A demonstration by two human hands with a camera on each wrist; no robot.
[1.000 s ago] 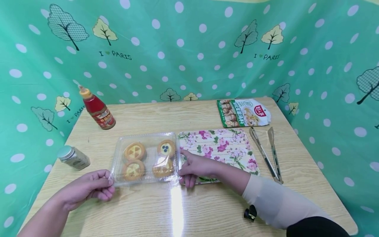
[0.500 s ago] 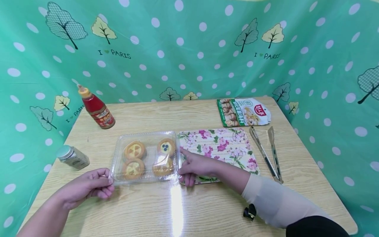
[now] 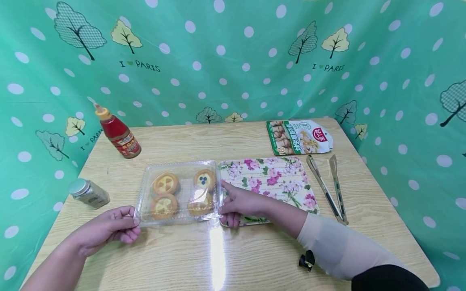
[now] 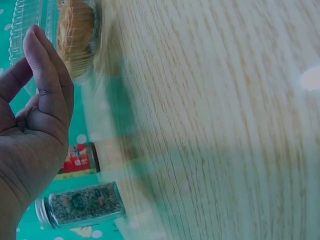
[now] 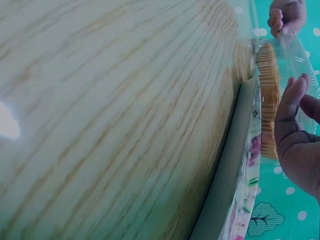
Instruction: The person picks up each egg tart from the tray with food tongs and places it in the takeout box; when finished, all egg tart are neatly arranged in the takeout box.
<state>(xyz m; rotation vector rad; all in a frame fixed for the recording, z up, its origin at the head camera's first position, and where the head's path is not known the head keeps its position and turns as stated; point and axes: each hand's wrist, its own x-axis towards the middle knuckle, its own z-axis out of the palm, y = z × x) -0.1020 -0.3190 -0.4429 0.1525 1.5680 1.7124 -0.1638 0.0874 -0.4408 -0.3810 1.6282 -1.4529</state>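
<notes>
A clear plastic clamshell container [image 3: 174, 222] lies between my hands with its lid down. Through it show several round filled pastries, one a tart [image 3: 204, 180] topped with dark berries. My left hand [image 3: 109, 226] pinches the container's near left corner between thumb and curled fingers. At the right side, my right hand [image 3: 242, 202] pinches the rim, its index finger stretched along the edge. The left wrist view shows the left fingers [image 4: 45, 75] right at the ribbed plastic wall. In the right wrist view, the right hand's fingers [image 5: 290, 107] overlap the container's side.
Right of the container lies a flowered tray [image 3: 273, 182], partly under my right forearm. Metal tongs [image 3: 327, 190] rest beyond it, with a seasoning packet [image 3: 300, 138] behind. On the left stand a red sauce bottle [image 3: 121, 135] and a spice jar [image 3: 90, 194].
</notes>
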